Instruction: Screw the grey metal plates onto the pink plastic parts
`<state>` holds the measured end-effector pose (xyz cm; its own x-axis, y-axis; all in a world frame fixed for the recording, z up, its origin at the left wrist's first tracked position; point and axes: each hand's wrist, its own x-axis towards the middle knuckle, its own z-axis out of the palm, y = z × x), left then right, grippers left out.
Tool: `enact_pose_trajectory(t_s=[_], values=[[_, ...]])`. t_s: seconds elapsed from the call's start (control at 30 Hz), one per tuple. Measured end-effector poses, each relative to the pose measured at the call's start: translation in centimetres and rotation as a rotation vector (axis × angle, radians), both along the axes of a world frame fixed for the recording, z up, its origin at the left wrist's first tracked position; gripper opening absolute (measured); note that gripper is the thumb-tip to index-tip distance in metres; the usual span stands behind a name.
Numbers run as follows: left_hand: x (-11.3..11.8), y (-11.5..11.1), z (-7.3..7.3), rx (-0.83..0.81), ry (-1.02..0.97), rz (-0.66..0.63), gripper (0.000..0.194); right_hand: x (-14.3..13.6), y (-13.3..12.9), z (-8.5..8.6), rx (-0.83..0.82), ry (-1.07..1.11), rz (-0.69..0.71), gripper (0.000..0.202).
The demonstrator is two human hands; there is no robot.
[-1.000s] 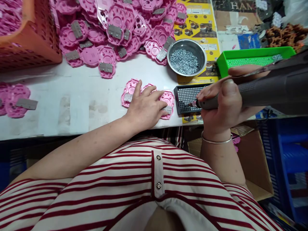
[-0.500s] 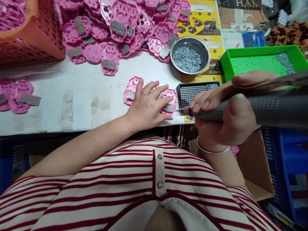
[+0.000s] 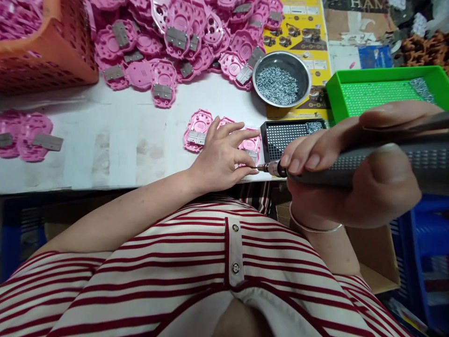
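In my right hand (image 3: 354, 173) is a grey electric screwdriver (image 3: 336, 169), held nearly level with its bit pointing left. My left hand (image 3: 222, 157) lies over a row of pink plastic housings. Its thumb and index finger pinch together at the tip of the bit; whatever is between them is too small to make out. Beneath those fingers sits the right-hand pink housing (image 3: 251, 135), with a grey metal plate on it, partly covered. Left of my hand lies another pink housing (image 3: 199, 122) with a metal plate; a third between them is mostly hidden.
A steel bowl of screws (image 3: 277, 86) stands behind a black perforated tray (image 3: 271, 125) holding some screws. Farther right is a green tray (image 3: 386, 75). Pink housings (image 3: 140, 75) are heaped at the back beside an orange basket (image 3: 70, 47). Two more housings (image 3: 33, 135) lie left.
My left thumb and index finger have come together at the bit tip. The screwdriver has shifted slightly down in the view, with its tip now at those fingers.
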<state>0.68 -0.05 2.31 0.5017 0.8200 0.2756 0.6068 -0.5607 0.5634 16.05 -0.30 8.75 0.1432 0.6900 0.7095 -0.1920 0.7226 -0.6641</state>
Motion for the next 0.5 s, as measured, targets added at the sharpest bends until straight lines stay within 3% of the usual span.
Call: enact_pose_trajectory(t_s=[0.17,0.33,0.5], values=[[0.2,-0.1,0.2,0.002,0.089,0.019,0.010,0.0,0.4,-1.2,0.000,0.037,0.004,0.020],[0.1,0.0,0.3,-0.031,0.258,0.066,0.046,0.5,0.6,-3.0,-0.028,-0.022,-0.011,0.023],[0.2,0.0,0.4,-0.030,0.332,0.072,0.038,0.5,0.9,-4.3,-0.119,-0.139,-0.103,0.031]])
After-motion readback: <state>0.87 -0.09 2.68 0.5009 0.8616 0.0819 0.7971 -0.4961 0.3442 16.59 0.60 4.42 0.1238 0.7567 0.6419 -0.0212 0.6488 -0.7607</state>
